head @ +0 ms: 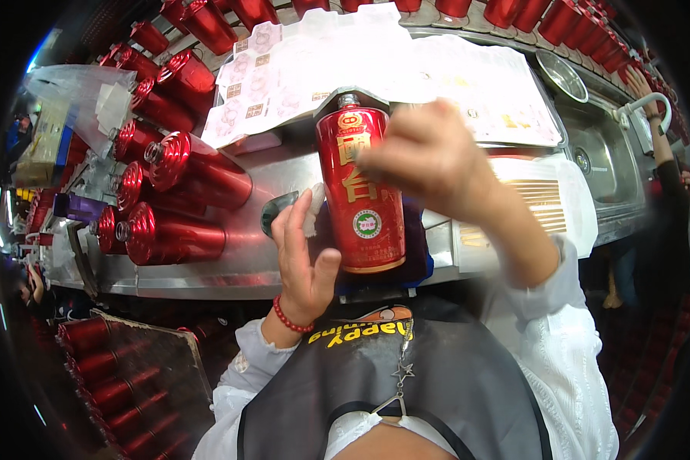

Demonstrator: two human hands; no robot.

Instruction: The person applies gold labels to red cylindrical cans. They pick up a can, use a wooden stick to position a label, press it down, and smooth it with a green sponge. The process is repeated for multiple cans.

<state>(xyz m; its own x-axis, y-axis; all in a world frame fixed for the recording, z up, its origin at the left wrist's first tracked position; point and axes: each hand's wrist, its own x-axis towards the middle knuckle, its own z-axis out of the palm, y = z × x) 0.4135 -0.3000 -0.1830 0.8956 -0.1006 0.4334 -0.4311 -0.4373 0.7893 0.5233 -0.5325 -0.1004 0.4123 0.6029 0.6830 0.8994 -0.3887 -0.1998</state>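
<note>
A red metallic bottle (pixel 361 190) with gold lettering and a round green-and-white sticker lies on a dark blue pad (pixel 417 259), its bare glass neck pointing away from me. My left hand (pixel 300 253), with a red bead bracelet at the wrist, is beside the bottle's left side, fingers raised and thumb apart. Behind its fingers are a whitish pad-like piece (pixel 315 210) and a dark green flat piece (pixel 277 211), both partly covered. Over the bottle's upper right side hovers my right hand (pixel 434 152), blurred, its fingers curled. Whether it holds anything is hidden.
Several red bottles (pixel 201 169) lie on the steel table at left. Printed label sheets (pixel 322 57) cover the back. Gold-striped strips (pixel 529 201) lie at right, before a sink (pixel 601 152) and metal bowl (pixel 562 75). Another person's hand (pixel 638 81) reaches toward bottles.
</note>
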